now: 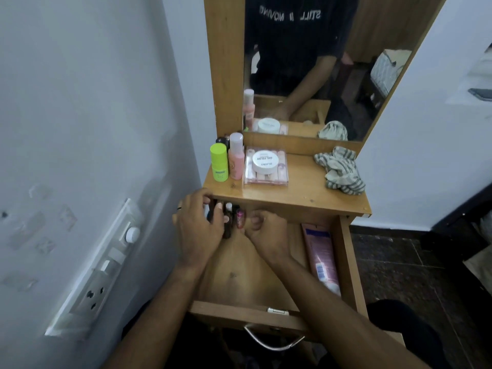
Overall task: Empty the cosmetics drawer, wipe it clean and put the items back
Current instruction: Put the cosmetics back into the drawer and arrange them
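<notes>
The wooden drawer (348, 262) is pulled out below the dresser top. At its back left stand several small bottles (234, 217). My left hand (198, 230) is wrapped around the left ones, fingers closed on them. My right hand (266, 233) rests beside the bottles with curled fingers; whether it holds anything is hidden. A pink tube (320, 258) lies along the drawer's right wall. On the dresser top (300, 187) stand a green bottle (219, 163), a pink bottle (236, 158) and a clear box (266, 167) with a white jar on it. A striped cloth (342, 170) lies at the right.
A mirror (306, 62) rises behind the dresser top. A white wall with a switch panel (106, 265) is close on the left. A dark tiled floor (399, 257) lies to the right. The drawer's metal handle (271, 340) hangs at the front.
</notes>
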